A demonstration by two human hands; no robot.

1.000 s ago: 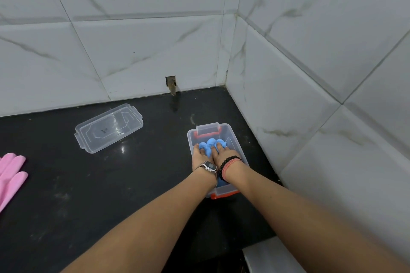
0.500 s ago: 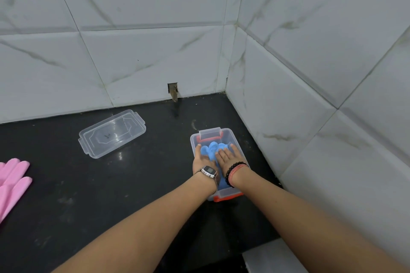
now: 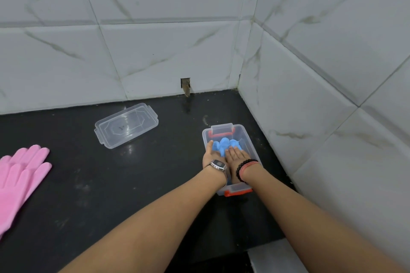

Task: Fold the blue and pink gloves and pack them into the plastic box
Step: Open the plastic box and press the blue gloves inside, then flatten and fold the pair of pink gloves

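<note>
Blue gloves (image 3: 224, 145): bunched inside the plastic box (image 3: 249, 139), near half hidden under both hands.
Plastic box: clear, red latches; near end covered by wrists; stands on the black tabletop (image 3: 111, 184) near the tiled corner.
Pink gloves (image 3: 20, 182): flat at far left of tabletop, cut off by frame edge, well apart from box.
Lid (image 3: 126, 125): loose on tabletop, left of box.
Left hand (image 3: 210, 156): fingers extended, close together, along the blue gloves' left side; grip cannot be told.
Right hand (image 3: 235, 155): fingers flat, slightly spread, pressing on the gloves.
Change: hands sit a little nearer the box's near end than a second ago; more blue shows.
</note>
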